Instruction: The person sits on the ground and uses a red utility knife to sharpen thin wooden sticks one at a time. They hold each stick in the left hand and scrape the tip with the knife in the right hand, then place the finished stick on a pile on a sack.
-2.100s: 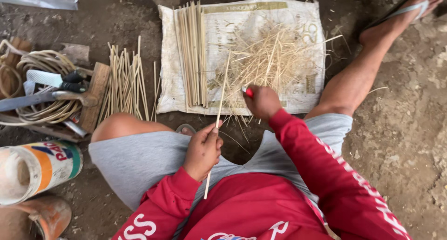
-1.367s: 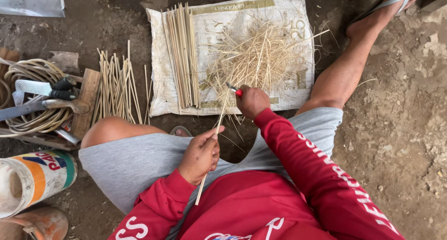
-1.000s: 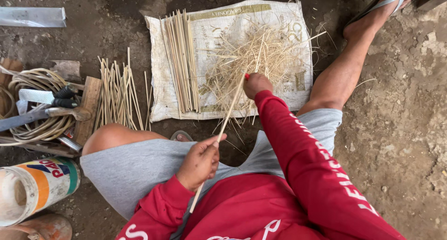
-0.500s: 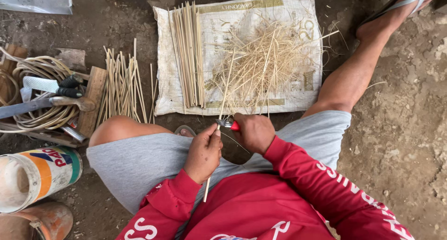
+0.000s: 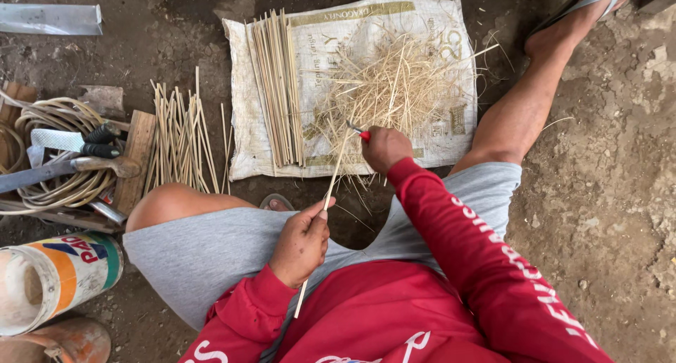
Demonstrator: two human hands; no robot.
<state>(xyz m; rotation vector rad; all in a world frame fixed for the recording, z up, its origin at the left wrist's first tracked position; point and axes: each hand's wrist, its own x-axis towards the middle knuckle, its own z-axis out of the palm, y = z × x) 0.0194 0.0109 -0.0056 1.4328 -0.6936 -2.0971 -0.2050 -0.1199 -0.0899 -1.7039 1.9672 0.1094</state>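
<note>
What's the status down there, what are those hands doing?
Left hand grips thin stick. Right hand holds red-handled knife against it. Shavings pile on sack ahead; nothing blocking.

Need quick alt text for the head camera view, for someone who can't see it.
Seated on dirt ground, a person's left hand holds a thin bamboo stick while the right hand runs a red-handled knife along it, above a shavings-covered sack.

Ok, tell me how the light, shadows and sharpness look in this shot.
Head view: soft, even daylight, no glare; only faint shadow under the bent knees. The thin pale bamboo stick in the left hand and the right hand are sharp; the woven white sack stays crisp.
</note>
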